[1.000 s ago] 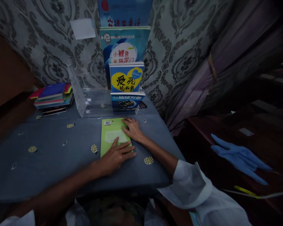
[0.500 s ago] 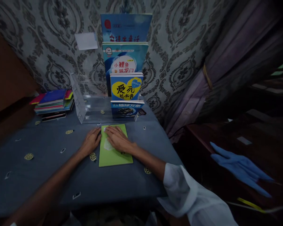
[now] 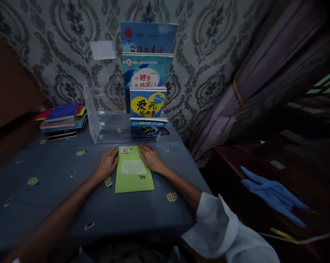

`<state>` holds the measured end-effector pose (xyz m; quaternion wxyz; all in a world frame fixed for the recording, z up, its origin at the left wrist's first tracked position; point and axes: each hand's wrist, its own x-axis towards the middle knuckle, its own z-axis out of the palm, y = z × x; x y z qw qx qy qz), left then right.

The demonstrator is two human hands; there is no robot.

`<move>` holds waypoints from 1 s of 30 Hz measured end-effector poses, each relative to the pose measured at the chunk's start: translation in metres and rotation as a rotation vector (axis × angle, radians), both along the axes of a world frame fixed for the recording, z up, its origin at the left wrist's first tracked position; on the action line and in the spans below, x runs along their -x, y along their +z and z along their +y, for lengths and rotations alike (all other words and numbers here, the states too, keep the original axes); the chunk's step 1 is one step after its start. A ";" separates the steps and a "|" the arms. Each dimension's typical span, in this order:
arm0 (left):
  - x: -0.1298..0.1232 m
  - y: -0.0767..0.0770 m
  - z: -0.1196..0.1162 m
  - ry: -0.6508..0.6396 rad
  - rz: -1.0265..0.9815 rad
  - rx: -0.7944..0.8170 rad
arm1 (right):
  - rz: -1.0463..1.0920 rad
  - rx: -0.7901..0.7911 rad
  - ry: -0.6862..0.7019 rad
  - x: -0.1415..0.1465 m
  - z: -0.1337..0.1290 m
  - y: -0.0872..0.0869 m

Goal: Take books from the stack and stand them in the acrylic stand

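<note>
1. The green book (image 3: pixel 134 170) lies flat on the table (image 3: pixel 57 208), between the left hand (image 3: pixel 107 163) and the right hand (image 3: pixel 151 157).
2. Its long side points away, toward the clear stand (image 3: pixel 90 117).
3. The left hand is at its left edge, fingers stretched out, not curled.
4. The right hand's loose fingers touch its far right corner. Both hands are about as near.

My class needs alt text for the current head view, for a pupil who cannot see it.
A left hand and right hand rest at opposite edges of a green book lying flat on a table. Behind it, a clear stand holds blue books; a stack of books sits left.
</note>
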<state>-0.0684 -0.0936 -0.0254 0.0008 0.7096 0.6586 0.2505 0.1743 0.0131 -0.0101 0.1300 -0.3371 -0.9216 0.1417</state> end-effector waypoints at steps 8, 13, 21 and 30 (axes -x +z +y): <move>-0.006 0.021 -0.009 -0.124 0.085 0.115 | 0.009 -0.006 -0.010 -0.005 -0.014 0.006; -0.014 0.031 -0.038 -0.220 0.119 0.097 | 0.027 -0.030 0.050 -0.025 -0.041 0.003; -0.024 0.025 -0.109 -0.293 0.148 0.067 | 0.028 0.076 0.371 -0.083 -0.105 0.007; -0.024 0.033 -0.140 -0.389 0.174 0.078 | -0.052 0.231 0.560 -0.122 -0.140 0.031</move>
